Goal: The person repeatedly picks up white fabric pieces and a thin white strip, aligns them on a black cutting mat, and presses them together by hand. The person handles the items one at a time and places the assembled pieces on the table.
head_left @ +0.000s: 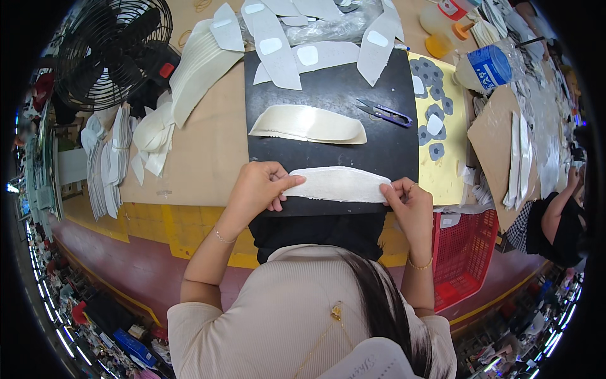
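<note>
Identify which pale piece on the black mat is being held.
The strip at the near edge of the mat: left hand and right hand pinch its ends. No hand touches the other pieces.

The person has two hands, one left hand [266,183] and one right hand [409,192], with one white strip [339,184] between them. There is one black mat [379,155]; on it are one pair of snips [386,114] and one cream piece [307,123], its layers uncountable. Three grey strips [278,60] reach over the mat's far edge. One yellow sheet [451,170] carries two white patches [435,124] and several grey patches [436,151], which overlap too much for an exact count. Three containers [486,68] stand or lie at the upper right. There are also one fan [113,50], one red basket [454,252], two bracelets [420,264] and one necklace [336,312].
</note>
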The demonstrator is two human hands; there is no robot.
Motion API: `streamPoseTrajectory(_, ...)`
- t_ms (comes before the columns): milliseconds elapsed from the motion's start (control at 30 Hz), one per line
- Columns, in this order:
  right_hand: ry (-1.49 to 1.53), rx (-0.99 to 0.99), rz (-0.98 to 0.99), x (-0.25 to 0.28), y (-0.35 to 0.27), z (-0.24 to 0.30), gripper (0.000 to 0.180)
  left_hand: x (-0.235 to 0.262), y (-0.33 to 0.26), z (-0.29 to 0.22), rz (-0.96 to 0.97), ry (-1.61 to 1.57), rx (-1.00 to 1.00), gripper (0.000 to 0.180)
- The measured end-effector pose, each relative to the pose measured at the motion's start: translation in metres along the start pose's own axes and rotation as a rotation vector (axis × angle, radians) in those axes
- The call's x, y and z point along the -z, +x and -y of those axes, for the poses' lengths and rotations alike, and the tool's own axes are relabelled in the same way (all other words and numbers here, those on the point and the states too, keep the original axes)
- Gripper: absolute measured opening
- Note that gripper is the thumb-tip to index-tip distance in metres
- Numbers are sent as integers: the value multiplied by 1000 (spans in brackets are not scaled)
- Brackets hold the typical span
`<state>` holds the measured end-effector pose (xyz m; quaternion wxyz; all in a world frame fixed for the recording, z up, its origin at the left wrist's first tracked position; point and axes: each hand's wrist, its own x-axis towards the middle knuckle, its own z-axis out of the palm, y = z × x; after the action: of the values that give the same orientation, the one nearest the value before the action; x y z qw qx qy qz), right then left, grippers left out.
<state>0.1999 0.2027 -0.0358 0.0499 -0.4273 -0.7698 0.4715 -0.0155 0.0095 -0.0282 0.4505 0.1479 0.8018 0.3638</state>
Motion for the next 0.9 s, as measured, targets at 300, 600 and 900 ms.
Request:
streamPoseTrajectory(300, 18, -21, 11, -1, 0, -1, 21, 1, 1, -2, -3, 86, -2, 34)
streamPoseTrajectory(600, -57, 38, -39, -4, -1, -3, 23, -1, 1, -2, -18, 131, -30, 36)
streamPoseTrajectory(900, -351, 9, -144, -3, -8, 9, 22, 0, -4, 12, -271, 653, -414, 38)
